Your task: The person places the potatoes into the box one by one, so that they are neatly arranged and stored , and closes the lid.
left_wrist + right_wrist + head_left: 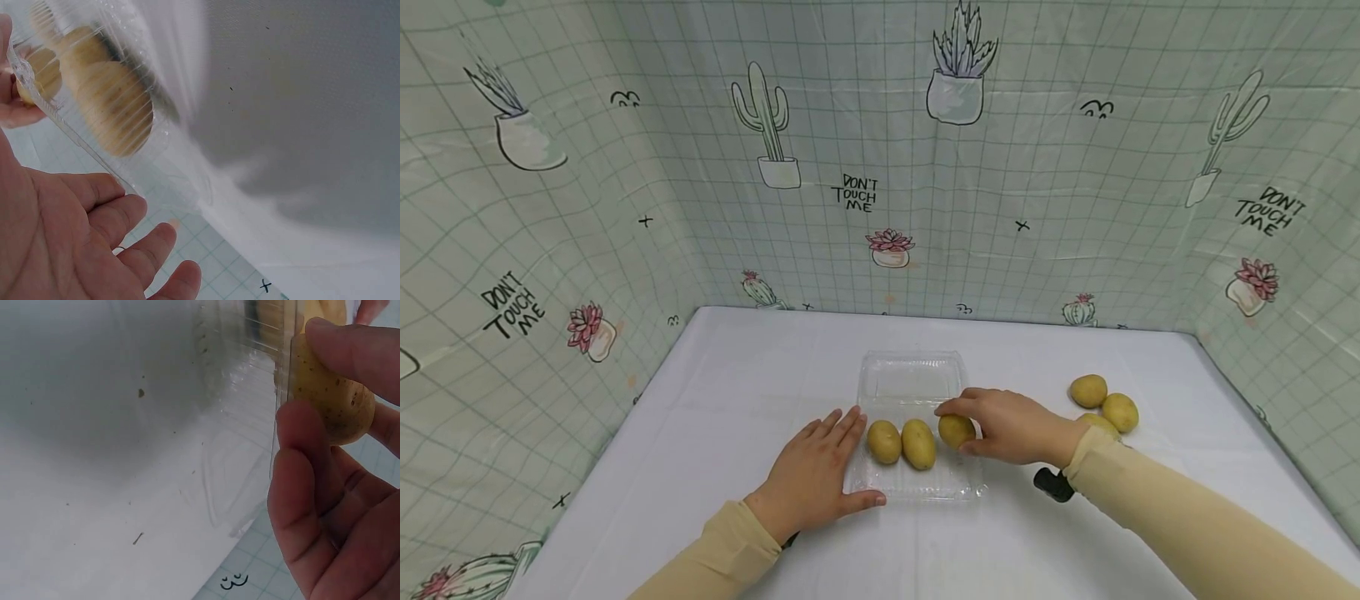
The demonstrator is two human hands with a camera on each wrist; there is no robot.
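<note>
Potatoes (918, 444), white table (737, 375), cactus-print backdrop (857, 108).

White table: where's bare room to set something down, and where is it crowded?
Bare: table between its left edge and the left hand; in front of the clear container, between the sleeves. Crowded: the container, with two potatoes and the right hand gripping another potato; beside the right wrist, three more potatoes.

an open clear plastic box (917, 486) holds two oval yellow-brown potatoes (919, 444) side by side; a third potato (956, 432) is at its right side.
</note>
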